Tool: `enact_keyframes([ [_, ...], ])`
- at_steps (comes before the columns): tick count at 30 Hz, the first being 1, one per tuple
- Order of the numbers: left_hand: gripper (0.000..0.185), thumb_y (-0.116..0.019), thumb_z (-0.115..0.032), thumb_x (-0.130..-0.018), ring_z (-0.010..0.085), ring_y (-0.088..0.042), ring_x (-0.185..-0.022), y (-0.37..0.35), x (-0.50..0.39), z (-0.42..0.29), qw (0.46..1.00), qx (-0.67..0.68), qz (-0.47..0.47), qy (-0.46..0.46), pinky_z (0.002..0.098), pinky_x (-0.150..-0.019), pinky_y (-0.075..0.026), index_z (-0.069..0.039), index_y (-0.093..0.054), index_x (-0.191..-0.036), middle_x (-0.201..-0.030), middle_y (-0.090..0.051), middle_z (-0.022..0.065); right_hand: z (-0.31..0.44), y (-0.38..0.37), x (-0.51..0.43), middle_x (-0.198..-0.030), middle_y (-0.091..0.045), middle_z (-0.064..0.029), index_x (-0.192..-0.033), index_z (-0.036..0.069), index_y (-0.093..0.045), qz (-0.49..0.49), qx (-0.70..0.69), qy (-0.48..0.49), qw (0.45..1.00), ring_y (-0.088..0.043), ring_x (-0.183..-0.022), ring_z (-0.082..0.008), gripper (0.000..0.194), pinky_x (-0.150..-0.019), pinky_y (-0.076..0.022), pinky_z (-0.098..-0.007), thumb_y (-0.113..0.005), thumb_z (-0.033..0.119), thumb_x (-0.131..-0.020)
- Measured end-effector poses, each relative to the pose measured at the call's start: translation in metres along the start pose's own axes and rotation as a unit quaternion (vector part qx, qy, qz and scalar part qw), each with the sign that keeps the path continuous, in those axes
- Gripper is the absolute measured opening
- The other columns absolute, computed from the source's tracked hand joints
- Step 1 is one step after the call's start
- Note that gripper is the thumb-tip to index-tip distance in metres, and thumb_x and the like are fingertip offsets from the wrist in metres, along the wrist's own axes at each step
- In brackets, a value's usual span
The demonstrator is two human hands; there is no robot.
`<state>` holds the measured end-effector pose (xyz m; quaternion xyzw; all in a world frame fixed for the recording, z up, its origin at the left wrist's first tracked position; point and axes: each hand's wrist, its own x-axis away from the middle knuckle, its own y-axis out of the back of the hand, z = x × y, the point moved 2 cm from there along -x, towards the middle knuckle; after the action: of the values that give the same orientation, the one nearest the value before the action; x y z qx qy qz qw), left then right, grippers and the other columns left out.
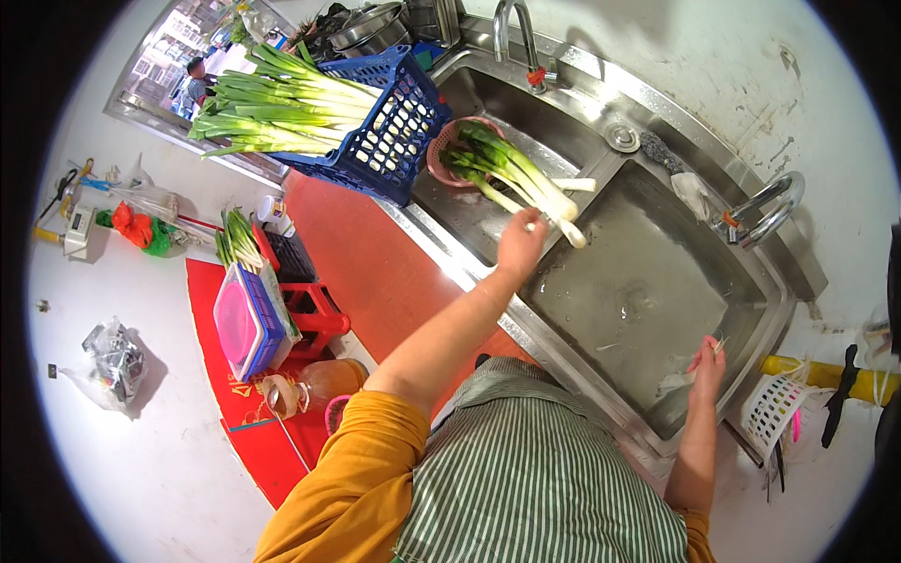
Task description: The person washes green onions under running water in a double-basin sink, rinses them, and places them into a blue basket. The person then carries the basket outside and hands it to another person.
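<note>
My left hand (522, 243) is over the divider of the steel double sink, its fingers closed around the white end of a leek (501, 195). Beside it, several washed leeks (538, 179) lie with their green tops in a pink plastic colander (438, 156) in the left basin. Their white ends reach over the divider. My right hand (707, 366) hovers at the near right of the water-filled right basin (633, 281), pinching a small pale scrap (719, 345). Just left of that hand, a whitish piece (676, 383) is in the water; its kind is unclear.
A blue plastic crate (394, 134) full of leeks (295, 105) tilts on the sink's left side. Two faucets (521, 35) (767, 211) stand along the back. To the left, a red table (267, 457) bears a blue basket (264, 324) and a jar (331, 383) of brownish liquid.
</note>
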<state>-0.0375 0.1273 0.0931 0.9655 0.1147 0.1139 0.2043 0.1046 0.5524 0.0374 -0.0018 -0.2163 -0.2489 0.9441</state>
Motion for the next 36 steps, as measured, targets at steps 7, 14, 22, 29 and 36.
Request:
enact_keyframes([
  [7, 0.054, -0.054, -0.040, -0.098, 0.0230, -0.066, -0.095, -0.058, 0.100, -0.037, 0.890, 0.190, 0.363, 0.199, 0.0343, -0.083, -0.054, -0.001, -0.048, -0.134, -0.116, -0.064, 0.0152, 0.085, -0.130, 0.054, -0.084, -0.054, -0.0001, -0.130, 0.003, -0.048, 0.126, -0.154, 0.109, 0.974, -0.051, -0.073, -0.0090, 0.038, -0.070, -0.0454, -0.0263, -0.056, 0.012, -0.094],
  [14, 0.054, -0.054, -0.036, -0.098, 0.0214, -0.064, -0.100, -0.040, 0.108, -0.036, 0.916, 0.156, 0.332, 0.161, 0.0330, -0.086, -0.052, 0.000, -0.046, -0.138, -0.120, -0.062, 0.0120, 0.069, -0.159, 0.045, -0.100, -0.062, -0.0078, -0.136, 0.006, -0.045, 0.205, 0.155, 0.223, 0.940, -0.060, -0.086, -0.0196, 0.045, -0.079, -0.0486, -0.0339, -0.058, 0.018, -0.095],
  [22, 0.046, -0.051, -0.032, -0.100, 0.0215, -0.063, -0.105, -0.002, 0.131, 0.020, 0.935, 0.122, 0.264, 0.201, 0.0331, -0.090, -0.051, -0.001, -0.049, -0.134, -0.119, -0.063, 0.0129, -0.066, -0.092, -0.013, -0.112, -0.067, -0.0187, -0.125, 0.006, -0.054, 0.150, 0.653, 0.081, 0.738, -0.065, -0.094, -0.0394, 0.043, -0.084, -0.0503, -0.0436, -0.065, 0.025, -0.088],
  [29, 0.050, -0.050, -0.036, -0.100, 0.0237, -0.063, -0.106, -0.014, 0.138, 0.012, 0.918, 0.137, 0.296, 0.226, 0.0346, -0.092, -0.051, -0.001, -0.047, -0.137, -0.124, -0.061, 0.0149, -0.036, -0.148, -0.009, -0.066, -0.054, -0.0020, -0.099, 0.008, -0.058, 0.337, 0.032, -0.222, 0.914, -0.046, -0.048, -0.0119, 0.021, -0.050, -0.0401, -0.0270, -0.061, 0.028, -0.094],
  [36, 0.054, -0.048, -0.049, -0.099, 0.0221, -0.064, -0.096, -0.037, 0.132, -0.002, 0.772, 0.457, 0.325, 0.299, 0.0351, -0.085, -0.052, -0.003, -0.053, -0.128, -0.109, -0.063, 0.0111, 0.060, -0.207, 0.079, -0.065, -0.049, 0.0022, -0.094, 0.008, -0.056, 0.385, -0.110, -0.146, 0.905, -0.039, -0.049, -0.0064, 0.017, -0.047, -0.0341, -0.0233, -0.057, 0.024, -0.098],
])
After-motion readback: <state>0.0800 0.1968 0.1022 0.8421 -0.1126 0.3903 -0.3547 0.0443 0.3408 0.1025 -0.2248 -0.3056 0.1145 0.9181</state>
